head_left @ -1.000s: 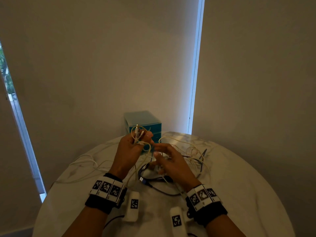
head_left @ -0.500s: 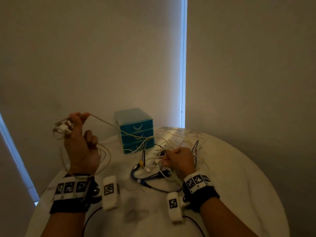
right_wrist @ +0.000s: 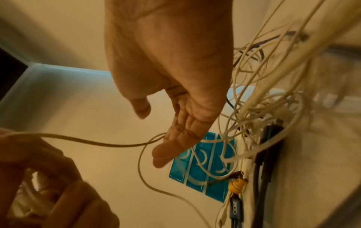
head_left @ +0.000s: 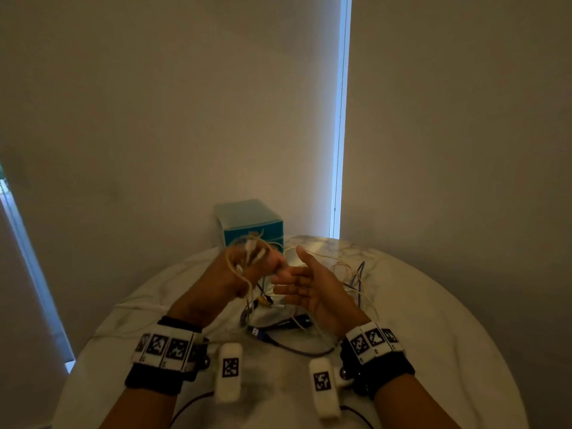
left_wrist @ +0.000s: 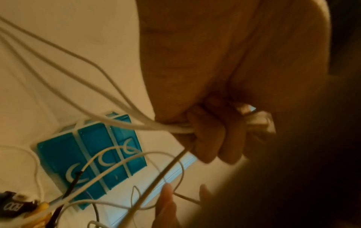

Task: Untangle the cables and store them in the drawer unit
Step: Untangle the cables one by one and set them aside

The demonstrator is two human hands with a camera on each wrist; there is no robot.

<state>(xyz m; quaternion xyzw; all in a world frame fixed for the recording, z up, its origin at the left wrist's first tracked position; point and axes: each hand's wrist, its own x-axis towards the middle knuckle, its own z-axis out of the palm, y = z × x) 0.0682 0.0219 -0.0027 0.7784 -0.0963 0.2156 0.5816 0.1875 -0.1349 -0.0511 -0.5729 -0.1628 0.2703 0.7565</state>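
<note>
My left hand [head_left: 247, 267] is raised over the table and grips a bundle of white cable [head_left: 252, 250], several strands held in the curled fingers [left_wrist: 207, 135]. My right hand [head_left: 301, 280] is beside it, palm turned inward with straight fingers [right_wrist: 175, 143]; a strand of the white cable [right_wrist: 97, 142] runs from the left hand past its fingertips. A tangle of white and dark cables [head_left: 309, 308] lies on the table under and to the right of the hands. The teal drawer unit [head_left: 250, 221] stands at the table's far edge, drawers closed.
The round marble table [head_left: 433, 320] stands against closed blinds, with a bright gap [head_left: 340, 119] between two of them. A dark USB plug [head_left: 257, 332] and a yellow-tipped plug [head_left: 264, 300] lie in the tangle. Thin dark wires trail from both wristbands.
My left hand swung back from the far left to the middle with the white bundle. My right hand lifted off the tangle and opened beside it.
</note>
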